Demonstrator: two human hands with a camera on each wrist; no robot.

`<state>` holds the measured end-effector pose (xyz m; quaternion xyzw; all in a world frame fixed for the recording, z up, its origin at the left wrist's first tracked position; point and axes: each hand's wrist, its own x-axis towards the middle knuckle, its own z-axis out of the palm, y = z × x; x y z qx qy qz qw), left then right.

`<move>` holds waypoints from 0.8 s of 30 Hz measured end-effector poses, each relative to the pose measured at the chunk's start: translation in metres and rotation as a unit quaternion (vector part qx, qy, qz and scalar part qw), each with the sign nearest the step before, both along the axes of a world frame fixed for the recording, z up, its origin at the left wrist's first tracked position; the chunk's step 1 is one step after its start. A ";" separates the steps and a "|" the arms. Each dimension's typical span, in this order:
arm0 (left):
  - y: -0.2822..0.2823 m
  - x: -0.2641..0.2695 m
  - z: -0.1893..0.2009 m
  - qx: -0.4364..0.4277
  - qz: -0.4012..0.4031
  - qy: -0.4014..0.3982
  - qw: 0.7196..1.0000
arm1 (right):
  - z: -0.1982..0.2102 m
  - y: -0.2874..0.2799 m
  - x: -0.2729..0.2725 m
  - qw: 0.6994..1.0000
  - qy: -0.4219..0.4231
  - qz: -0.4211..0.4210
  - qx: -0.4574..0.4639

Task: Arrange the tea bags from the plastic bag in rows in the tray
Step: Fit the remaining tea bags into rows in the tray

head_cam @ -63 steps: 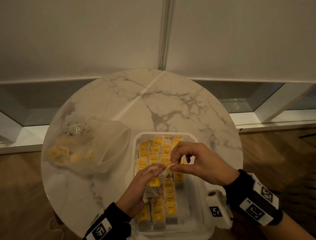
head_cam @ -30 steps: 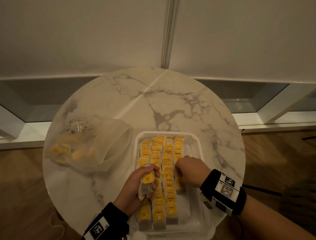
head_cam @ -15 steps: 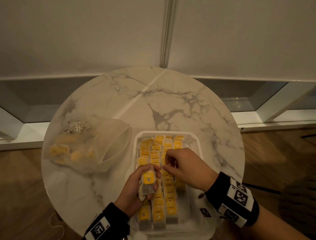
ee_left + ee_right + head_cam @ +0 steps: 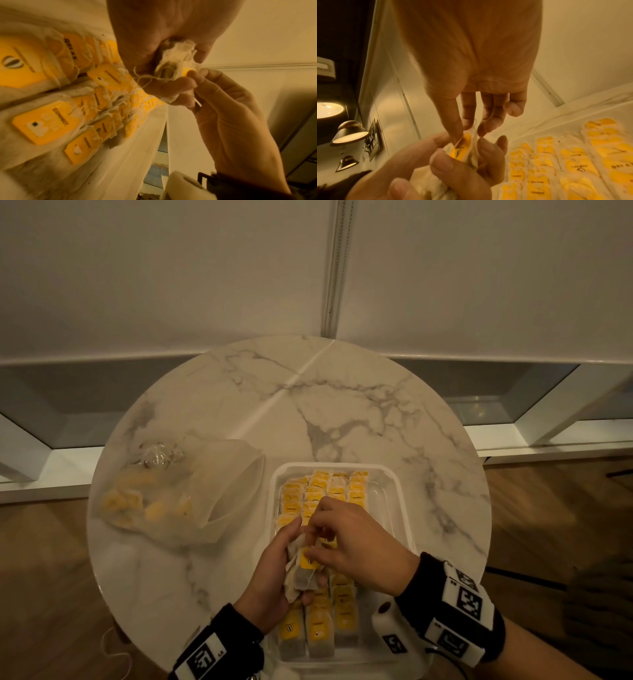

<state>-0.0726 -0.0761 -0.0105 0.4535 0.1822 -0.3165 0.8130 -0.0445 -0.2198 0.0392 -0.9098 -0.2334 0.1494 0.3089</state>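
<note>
Curling round a small bunch of tea bags point(image 4: 303, 571) above the clear plastic tray point(image 4: 402, 508), the left hand point(image 4: 274, 573) clamps them; the right hand point(image 4: 356, 542) pinches one yellow tag. The crinkled plastic bag point(image 4: 178, 498) lies left on the round marble worktop point(image 4: 342, 405).

Left wrist: papery bags, loose string point(image 4: 145, 79), overlapping rows point(image 4: 68, 108) below.

Right wrist: fingertips point(image 4: 455, 135) nip the tag point(image 4: 462, 147).

I count one round marble table point(image 4: 359, 412). On it stands one clear tray point(image 4: 394, 491), at roughly 5 o'clock from the table's centre. I count four rows of tea bags point(image 4: 342, 604) in it; the bags overlap, so I cannot total them. One plastic bag point(image 4: 191, 494) lies at 8 o'clock, its contents too blurred to count. Two hands are in view: left hand point(image 4: 270, 580), right hand point(image 4: 356, 546). They share one small bunch of tea bags point(image 4: 305, 573), number unreadable.
</note>
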 end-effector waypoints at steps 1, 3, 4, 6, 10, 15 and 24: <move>0.000 0.000 0.000 0.000 -0.001 0.001 1.000 | 0.002 -0.001 0.001 1.000 0.001 -0.001 0.011; 0.000 0.000 -0.002 -0.003 -0.002 0.002 1.000 | 0.006 -0.005 0.002 0.999 0.000 -0.008 0.037; 0.000 0.001 -0.002 -0.005 -0.002 0.000 1.000 | 0.009 -0.007 0.002 0.999 0.000 -0.015 0.053; -0.001 0.001 -0.002 -0.006 -0.009 0.001 1.000 | 0.013 -0.011 0.002 0.994 0.016 -0.031 0.100; -0.002 0.001 -0.004 -0.013 -0.005 0.019 1.000 | 0.019 -0.018 0.002 0.973 0.098 -0.051 0.204; 0.000 -0.002 -0.014 0.010 -0.008 0.020 1.000 | 0.014 -0.021 0.004 0.928 0.173 -0.087 0.320; -0.003 0.001 -0.006 -0.016 -0.042 0.031 0.999 | 0.019 -0.025 0.008 0.870 0.205 -0.138 0.427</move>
